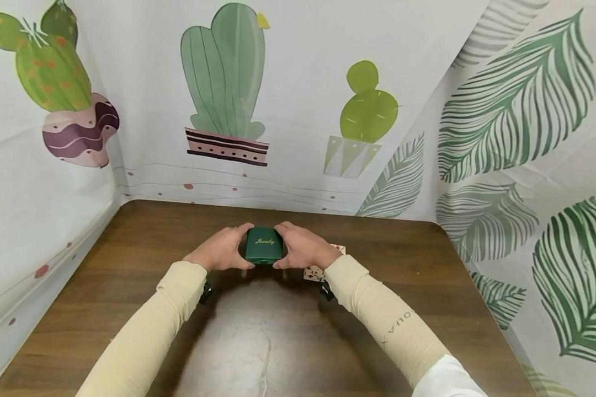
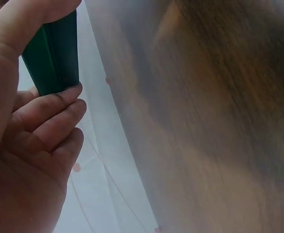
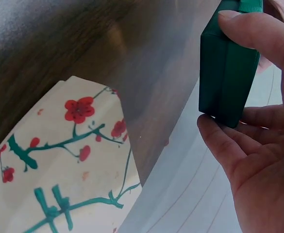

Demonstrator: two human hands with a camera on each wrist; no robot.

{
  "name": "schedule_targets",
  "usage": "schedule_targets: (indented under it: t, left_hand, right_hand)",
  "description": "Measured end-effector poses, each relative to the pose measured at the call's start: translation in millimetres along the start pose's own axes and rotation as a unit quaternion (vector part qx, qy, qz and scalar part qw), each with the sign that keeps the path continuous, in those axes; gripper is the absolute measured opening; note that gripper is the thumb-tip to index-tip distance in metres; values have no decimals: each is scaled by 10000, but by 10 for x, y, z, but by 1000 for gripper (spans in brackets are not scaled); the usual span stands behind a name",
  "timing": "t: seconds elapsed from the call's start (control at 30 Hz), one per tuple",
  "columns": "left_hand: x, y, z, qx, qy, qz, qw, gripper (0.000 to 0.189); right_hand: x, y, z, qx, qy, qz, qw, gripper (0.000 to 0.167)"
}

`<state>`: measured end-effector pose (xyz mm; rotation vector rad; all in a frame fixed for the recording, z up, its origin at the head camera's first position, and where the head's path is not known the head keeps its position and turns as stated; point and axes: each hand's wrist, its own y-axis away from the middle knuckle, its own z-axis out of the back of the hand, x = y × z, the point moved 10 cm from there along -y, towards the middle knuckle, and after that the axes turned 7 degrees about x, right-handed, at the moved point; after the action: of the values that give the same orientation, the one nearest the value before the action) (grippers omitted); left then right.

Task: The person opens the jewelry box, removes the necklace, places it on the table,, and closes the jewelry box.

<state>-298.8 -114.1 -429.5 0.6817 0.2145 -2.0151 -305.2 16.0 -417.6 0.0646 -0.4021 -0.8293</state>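
Note:
Between both hands is a small dark green jewelry box [image 1: 264, 246] with gold "Jewelry" lettering on its closed lid. My left hand [image 1: 222, 248] grips its left side, thumb at the near edge and fingers at the far edge. On the opposite side my right hand [image 1: 303, 246] holds it the same way. In the left wrist view the box [image 2: 54, 56] is pinched between thumb and fingers. The right wrist view shows the box [image 3: 226, 68] held above the table, with a bit of green ribbon at its near edge.
A cream paper item printed with red blossoms [image 3: 69, 155] lies on the brown wooden table [image 1: 392, 286], partly hidden under my right wrist in the head view. White cloth [image 1: 298, 99] with cactus and leaf prints hangs behind and beside the table.

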Motion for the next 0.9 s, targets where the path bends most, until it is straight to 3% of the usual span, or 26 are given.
schedule_targets:
  t: [0.9]
  left_hand:
    - [-127, 67, 183, -114, 100, -29, 9999, 94]
  right_hand:
    - [117, 109, 263, -130, 205, 143, 9996, 93]
